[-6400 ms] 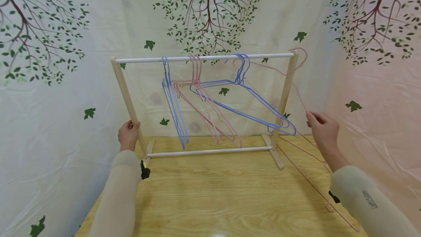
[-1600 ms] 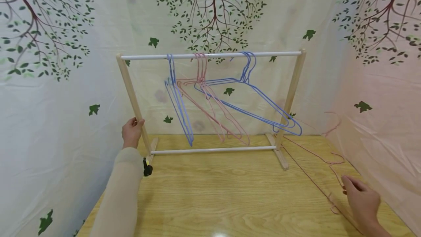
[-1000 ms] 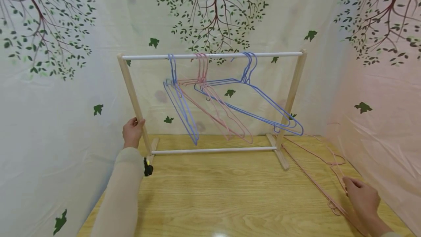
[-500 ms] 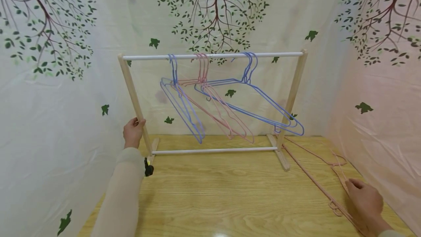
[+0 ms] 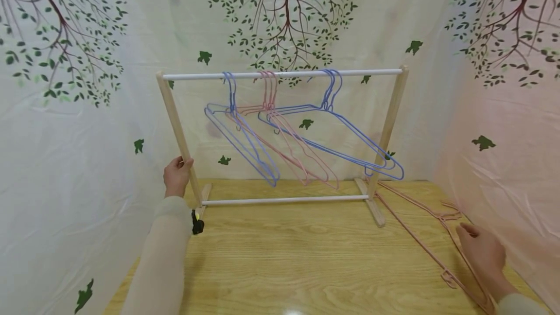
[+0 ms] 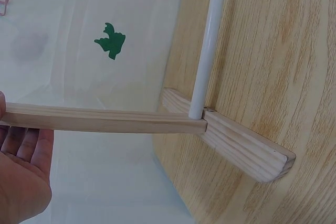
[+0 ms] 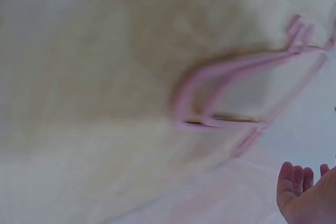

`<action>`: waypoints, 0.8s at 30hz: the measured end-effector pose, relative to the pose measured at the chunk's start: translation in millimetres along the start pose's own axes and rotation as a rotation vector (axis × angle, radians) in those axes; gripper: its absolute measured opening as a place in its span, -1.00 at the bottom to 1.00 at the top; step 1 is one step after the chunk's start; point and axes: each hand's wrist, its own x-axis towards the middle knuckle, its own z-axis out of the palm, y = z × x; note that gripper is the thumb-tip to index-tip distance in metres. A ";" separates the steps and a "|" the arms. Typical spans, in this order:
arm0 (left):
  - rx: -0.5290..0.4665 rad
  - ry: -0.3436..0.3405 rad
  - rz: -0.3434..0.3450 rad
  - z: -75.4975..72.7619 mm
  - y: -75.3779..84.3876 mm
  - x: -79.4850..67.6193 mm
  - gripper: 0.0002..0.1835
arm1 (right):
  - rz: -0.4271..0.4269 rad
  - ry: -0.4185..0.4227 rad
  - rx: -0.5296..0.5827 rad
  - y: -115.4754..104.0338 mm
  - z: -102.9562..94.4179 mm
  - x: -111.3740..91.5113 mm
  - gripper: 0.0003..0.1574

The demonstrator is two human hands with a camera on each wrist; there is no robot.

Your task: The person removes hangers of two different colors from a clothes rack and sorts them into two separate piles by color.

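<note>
My left hand (image 5: 177, 177) grips the left wooden post (image 5: 172, 118) of a small clothes rack, its fingers curled round the wood. In the left wrist view the same post runs down to a wooden foot (image 6: 247, 148). Pink clothes hangers (image 7: 186, 98) lie stacked on the table at the right of the rack. Just beside them is my right hand (image 5: 483, 249), fingers loosely curled; nothing shows in it in the right wrist view. From the rack's white top rail (image 5: 297, 73) hang blue hangers at the left, pink ones in the middle and more blue ones at the right.
A white lower rail (image 5: 284, 200) joins the rack's feet just above the wooden table (image 5: 280, 256). Printed cloth (image 5: 131, 52) stands behind and along both sides. The right-hand blue hangers reach out past the right post (image 5: 392, 111).
My right hand has lowered a pink hanger from beside the rack's right post onto the table and let it go. The left blue hangers have turned on the rail. My left hand keeps its grip.
</note>
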 end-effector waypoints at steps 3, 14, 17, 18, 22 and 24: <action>0.004 0.004 0.005 0.6 -0.4 -1.0 -0.45 | -0.076 0.066 0.017 -12.6 -0.7 4.5 -0.42; 0.021 0.020 -0.007 -3.3 -1.1 -3.2 -0.47 | -0.216 0.194 0.165 -98.0 -12.5 34.6 -0.48; 0.031 0.025 -0.003 -3.3 -1.1 -3.9 -0.47 | -0.233 0.215 0.203 -126.2 -15.3 40.8 -0.50; 0.031 0.028 0.000 -2.9 -1.0 -4.1 -0.47 | -0.246 0.215 0.218 -135.4 -16.4 42.3 -0.51; 0.027 0.032 0.003 -1.3 -0.5 -5.5 -0.47 | -0.309 0.229 0.247 -173.3 -21.1 46.8 -0.52; 0.025 0.034 0.005 -1.0 -0.5 -5.9 -0.47 | -0.338 0.231 0.255 -191.3 -23.4 49.0 -0.52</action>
